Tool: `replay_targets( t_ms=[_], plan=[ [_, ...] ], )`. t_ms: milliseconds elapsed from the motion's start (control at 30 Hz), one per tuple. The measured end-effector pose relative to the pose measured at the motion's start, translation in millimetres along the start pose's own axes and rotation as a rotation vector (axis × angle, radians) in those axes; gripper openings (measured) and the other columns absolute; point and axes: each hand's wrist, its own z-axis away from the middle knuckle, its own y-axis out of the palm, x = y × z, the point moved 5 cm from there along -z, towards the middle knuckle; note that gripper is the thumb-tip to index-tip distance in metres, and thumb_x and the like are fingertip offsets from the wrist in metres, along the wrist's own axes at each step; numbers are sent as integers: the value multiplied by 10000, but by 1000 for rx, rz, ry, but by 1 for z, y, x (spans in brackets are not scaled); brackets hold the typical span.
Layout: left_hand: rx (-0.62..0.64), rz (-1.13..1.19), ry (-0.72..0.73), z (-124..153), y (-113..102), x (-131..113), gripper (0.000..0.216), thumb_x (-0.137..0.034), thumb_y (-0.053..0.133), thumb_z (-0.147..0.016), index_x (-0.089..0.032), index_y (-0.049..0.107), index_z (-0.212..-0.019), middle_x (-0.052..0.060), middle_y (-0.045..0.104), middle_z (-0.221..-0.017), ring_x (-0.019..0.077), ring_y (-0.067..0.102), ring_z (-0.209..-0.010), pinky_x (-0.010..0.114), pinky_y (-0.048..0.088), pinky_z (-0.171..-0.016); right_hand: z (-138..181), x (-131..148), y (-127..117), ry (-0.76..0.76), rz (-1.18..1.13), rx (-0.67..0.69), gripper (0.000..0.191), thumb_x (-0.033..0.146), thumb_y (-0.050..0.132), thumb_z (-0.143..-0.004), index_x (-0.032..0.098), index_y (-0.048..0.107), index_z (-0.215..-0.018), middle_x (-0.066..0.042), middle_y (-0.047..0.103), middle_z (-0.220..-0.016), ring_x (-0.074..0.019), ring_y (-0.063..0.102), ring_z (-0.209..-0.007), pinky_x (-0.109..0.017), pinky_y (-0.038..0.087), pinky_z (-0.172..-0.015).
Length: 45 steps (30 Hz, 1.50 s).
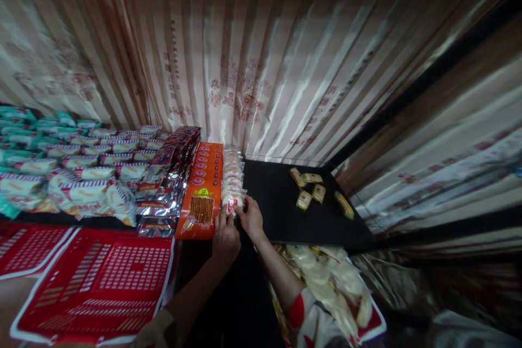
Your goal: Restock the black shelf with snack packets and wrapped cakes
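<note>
Both my hands meet at the front end of a row of clear-wrapped pale round snack packs [232, 176] on a black shelf [281, 212]. My left hand [225, 236] has its fingers closed against the nearest pack from the left. My right hand [249, 216] grips the same pack from the right, fingers curled on it. Just left of the row lies a stack of orange packets [203, 190] showing thin sticks.
Silver-and-red foil packs [169, 176] and blue-striped white packs [81, 174] fill the shelf to the left. Several small yellow packets [312, 187] lie scattered on the right. Red plastic baskets [98, 277] sit below left; a bag of pale snacks [326, 277] below right. Curtains hang behind.
</note>
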Motion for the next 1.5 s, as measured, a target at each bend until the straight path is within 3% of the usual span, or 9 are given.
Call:
replay_targets(
  t_ms=[167, 300, 433, 567, 800, 900, 1067, 1267, 1500],
  plan=[
    [-3, 14, 31, -4, 10, 2, 436, -69, 386, -773, 14, 542, -1172, 234, 465, -1328, 314, 392, -1269, 461, 368, -1037, -1, -5, 3, 55, -18, -37, 392, 305, 565, -749, 134, 556, -1101, -103, 627, -963, -217, 599, -870, -328, 470, -804],
    [-57, 23, 54, -4, 12, 1, 449, -63, 385, -773, 13, 519, -1195, 236, 457, -1335, 317, 369, -1289, 480, 364, -1042, -2, -5, 5, 12, 6, -39, 411, 319, 554, -762, 131, 551, -1128, -117, 620, -1005, -232, 586, -919, -347, 461, -839],
    [-109, 21, 121, 1, 9, -5, 474, -42, 345, -789, 55, 452, -1240, 267, 458, -1317, 320, 319, -1321, 491, 372, -1034, -4, -3, 6, -24, 6, -30, 404, 310, 569, -758, 117, 575, -1113, -140, 617, -1011, -248, 572, -948, -369, 455, -865],
    [-145, 9, 206, 7, -3, -14, 465, -64, 344, -812, 59, 441, -1250, 275, 459, -1317, 318, 320, -1323, 491, 366, -1037, 4, -7, -1, 20, -166, -84, 449, 337, 569, -758, 106, 552, -1143, -140, 611, -1033, -219, 589, -904, -340, 493, -794],
    [-55, 46, 451, 39, -31, -32, 320, -100, 418, -816, -119, 618, -1065, 142, 562, -1259, 256, 462, -1230, 400, 462, -958, 74, -39, -48, 26, -252, -202, 350, 365, 460, -833, 145, 578, -1076, -122, 623, -1058, -195, 594, -926, -334, 488, -810],
    [-26, 57, 455, 58, -40, -34, 280, -85, 423, -816, -133, 644, -980, 117, 595, -1213, 241, 498, -1181, 372, 483, -932, 114, -64, -73, 62, -211, -213, 343, 400, 432, -851, 162, 583, -1047, -103, 649, -1020, -198, 604, -922, -353, 479, -842],
    [19, 83, 398, 90, -49, -33, 261, -83, 424, -818, -145, 653, -926, 94, 627, -1146, 221, 537, -1096, 347, 514, -886, 173, -97, -113, 54, -68, -248, 380, 463, 436, -833, 159, 620, -967, -110, 671, -944, -217, 625, -842, -352, 504, -763],
    [75, 101, 479, 133, -66, -31, 264, -64, 424, -811, -146, 643, -932, 83, 620, -1131, 204, 531, -1079, 324, 516, -889, 223, -116, -102, 80, -36, 21, 387, 462, 417, -837, 168, 660, -900, -100, 694, -915, -202, 647, -744, -323, 522, -689],
    [115, 57, 463, 165, -86, -18, 287, -51, 426, -798, -162, 630, -967, 81, 597, -1168, 205, 529, -1073, 342, 517, -894, 221, -101, -104, 56, -2, 67, 335, 399, 448, -818, 175, 673, -928, -93, 701, -952, -214, 652, -866, -345, 508, -786]
  ],
)
